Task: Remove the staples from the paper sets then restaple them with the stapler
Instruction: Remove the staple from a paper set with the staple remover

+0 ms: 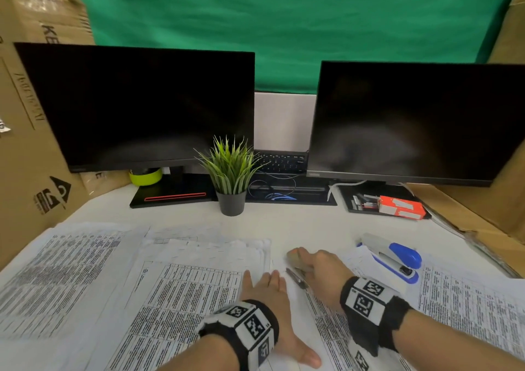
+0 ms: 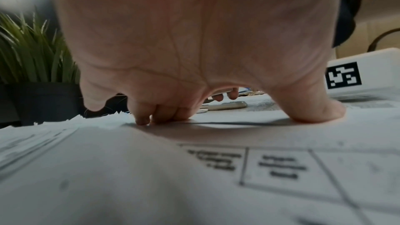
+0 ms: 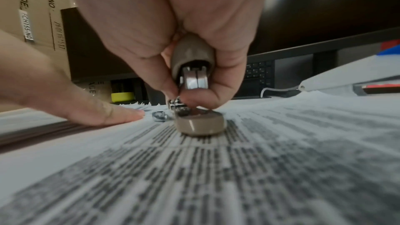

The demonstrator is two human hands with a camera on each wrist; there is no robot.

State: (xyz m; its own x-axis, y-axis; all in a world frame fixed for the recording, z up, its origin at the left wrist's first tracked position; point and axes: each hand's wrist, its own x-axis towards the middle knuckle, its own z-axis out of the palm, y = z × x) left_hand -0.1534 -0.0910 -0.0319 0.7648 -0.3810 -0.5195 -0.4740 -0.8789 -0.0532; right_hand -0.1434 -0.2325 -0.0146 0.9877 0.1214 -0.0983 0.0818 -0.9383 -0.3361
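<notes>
My left hand [image 1: 265,288] lies flat with straight fingers, pressing on a printed paper set [image 1: 184,294] in the middle of the desk. In the left wrist view the fingertips [image 2: 142,121] and thumb push down on the sheet. Just to its right, my right hand [image 1: 321,268] grips a beige staple remover [image 1: 294,258]. In the right wrist view the staple remover [image 3: 192,54] is pinched between thumb and fingers, its lower beige handle resting on the paper and its metal claws down at the sheet. A blue and white stapler [image 1: 395,257] lies on paper further right.
Two dark monitors [image 1: 142,106] stand at the back with a potted plant [image 1: 230,177] between them. A red box [image 1: 402,207] sits on the right monitor's base. More printed sheets [image 1: 468,294] cover the desk left and right. Cardboard walls [image 1: 28,157] close both sides.
</notes>
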